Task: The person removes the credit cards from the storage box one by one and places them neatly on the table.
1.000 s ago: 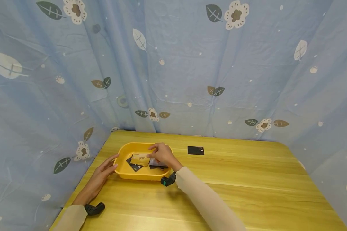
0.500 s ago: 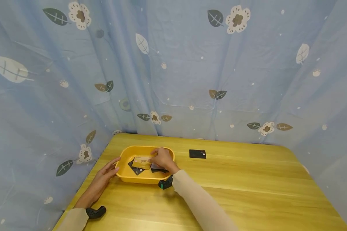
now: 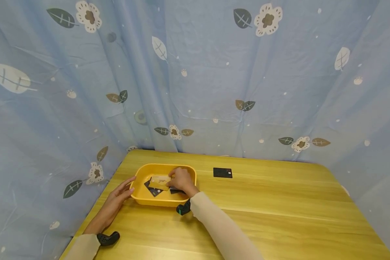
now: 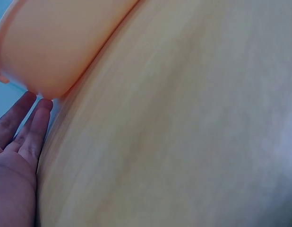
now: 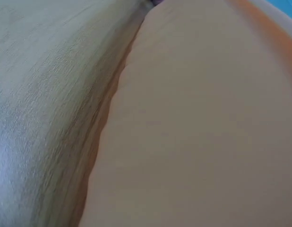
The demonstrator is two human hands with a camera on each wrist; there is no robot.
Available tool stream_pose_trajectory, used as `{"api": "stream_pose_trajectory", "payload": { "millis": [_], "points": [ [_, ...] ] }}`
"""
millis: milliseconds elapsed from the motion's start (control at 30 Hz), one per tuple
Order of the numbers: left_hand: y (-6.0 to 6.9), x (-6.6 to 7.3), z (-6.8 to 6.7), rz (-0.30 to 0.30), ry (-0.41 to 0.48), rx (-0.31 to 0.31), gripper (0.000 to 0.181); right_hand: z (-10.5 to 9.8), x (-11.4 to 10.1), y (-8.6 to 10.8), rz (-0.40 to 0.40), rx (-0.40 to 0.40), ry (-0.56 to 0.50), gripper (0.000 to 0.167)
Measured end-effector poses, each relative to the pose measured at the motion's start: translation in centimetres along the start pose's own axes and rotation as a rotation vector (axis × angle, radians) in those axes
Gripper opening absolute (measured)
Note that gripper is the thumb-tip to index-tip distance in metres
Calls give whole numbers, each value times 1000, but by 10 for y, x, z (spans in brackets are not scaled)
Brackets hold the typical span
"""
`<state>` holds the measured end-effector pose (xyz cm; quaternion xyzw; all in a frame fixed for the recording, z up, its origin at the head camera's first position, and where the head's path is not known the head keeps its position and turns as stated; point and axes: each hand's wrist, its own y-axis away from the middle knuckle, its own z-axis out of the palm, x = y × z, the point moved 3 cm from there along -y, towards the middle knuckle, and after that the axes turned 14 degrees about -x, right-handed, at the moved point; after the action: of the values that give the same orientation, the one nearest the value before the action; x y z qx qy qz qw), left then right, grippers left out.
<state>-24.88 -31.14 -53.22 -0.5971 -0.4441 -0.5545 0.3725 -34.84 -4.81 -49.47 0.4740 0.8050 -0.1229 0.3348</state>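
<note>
A yellow plastic tray [image 3: 162,203] stands at the table's left side. My left hand [image 3: 114,198] rests against its left end, fingers and thumb extended to the rim. In the left wrist view, straight fingertips [image 4: 44,106] touch the tray's outer wall [image 4: 56,42]. Inside the tray, a gold card [image 3: 159,182] lies partly over a dark card [image 3: 152,189]. My right hand [image 3: 183,179] reaches in with bent fingers, thumb at the gold card's right edge. More dark cards [image 3: 177,191] lie partly hidden under this hand; whether it pinches one is unclear.
A black card [image 3: 222,172] lies on the wooden table [image 3: 279,209], right of the tray. Behind the table hangs a blue patterned curtain [image 3: 208,83]. The right wrist view shows mostly the tray's outer wall [image 5: 198,118], with no fingers recognisable.
My right hand has shifted slightly over the cards at the tray's right side, covering more of the pale card there. The left hand stays at the tray's left end. The head view has tilted slightly.
</note>
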Motion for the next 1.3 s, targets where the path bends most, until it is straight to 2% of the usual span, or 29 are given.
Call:
{"api": "stream_pose_trajectory", "payload": {
  "millis": [133, 533, 800, 1067, 1300],
  "points": [
    [0, 1, 0, -1, 2, 4, 62, 2, -1, -1, 18, -8, 35, 38],
    [1, -2, 0, -1, 8, -1, 62, 6, -2, -2, 48, -27, 39, 43],
    [0, -1, 0, -5, 4, -1, 63, 4, -4, 1, 49, -13, 39, 46],
    [1, -1, 0, -10, 1, 2, 63, 4, -6, -2, -25, 43, -38, 25],
    [-1, -2, -1, -21, 0, 9, 63, 0, -4, -6, -81, 15, -210, 15]
  ]
}}
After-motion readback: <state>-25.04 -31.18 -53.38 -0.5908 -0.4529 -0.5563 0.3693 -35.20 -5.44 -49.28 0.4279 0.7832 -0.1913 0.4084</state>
